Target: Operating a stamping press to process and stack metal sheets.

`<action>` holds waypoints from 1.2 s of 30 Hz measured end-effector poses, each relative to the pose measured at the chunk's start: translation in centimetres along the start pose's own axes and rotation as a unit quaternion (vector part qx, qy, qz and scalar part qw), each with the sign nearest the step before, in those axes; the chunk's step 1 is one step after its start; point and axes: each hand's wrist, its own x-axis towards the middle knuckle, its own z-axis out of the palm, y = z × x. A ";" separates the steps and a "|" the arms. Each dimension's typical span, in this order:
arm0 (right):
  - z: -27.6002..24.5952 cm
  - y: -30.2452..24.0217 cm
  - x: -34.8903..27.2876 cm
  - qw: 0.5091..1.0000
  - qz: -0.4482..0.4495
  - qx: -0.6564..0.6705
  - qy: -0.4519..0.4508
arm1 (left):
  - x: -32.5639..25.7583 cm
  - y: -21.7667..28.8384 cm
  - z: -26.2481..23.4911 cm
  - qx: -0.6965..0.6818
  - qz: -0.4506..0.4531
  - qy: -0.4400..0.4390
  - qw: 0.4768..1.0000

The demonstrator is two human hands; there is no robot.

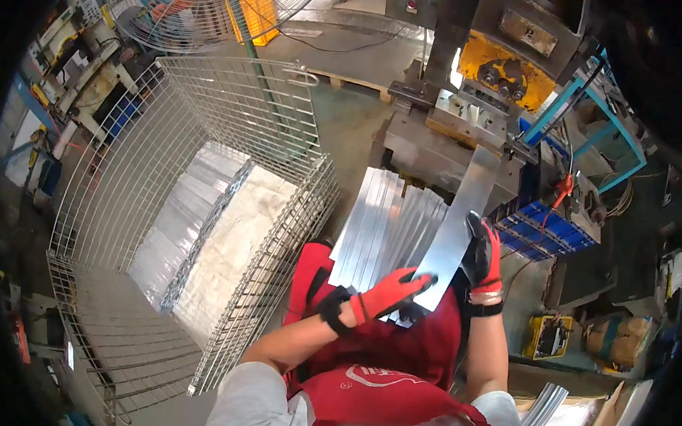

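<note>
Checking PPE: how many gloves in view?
2 clearly: one glove on the left hand, at the near end of the metal strip; one on the right hand, at its right edge. A reddish shape behind the fan is unclear; others may hide.

Everything here is pointing to a metalworking workshop: a heavy stamping press is standing ahead, with flat metal strips lying before it. A wire-mesh container is standing to the left, and a large wire-guarded fan is rising beyond it.
</note>
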 end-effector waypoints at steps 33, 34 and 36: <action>-1.8 5.7 -6.2 0.580 0.112 -0.806 -0.032 | -2.7 -3.8 -9.2 0.690 0.041 0.306 0.655; -1.2 6.1 -5.7 0.568 0.142 -0.810 -0.036 | -2.8 -3.7 -9.1 0.700 0.032 0.312 0.641; -0.6 6.4 -4.9 0.523 0.208 -0.825 -0.049 | -2.9 -3.9 -8.9 0.696 0.051 0.314 0.644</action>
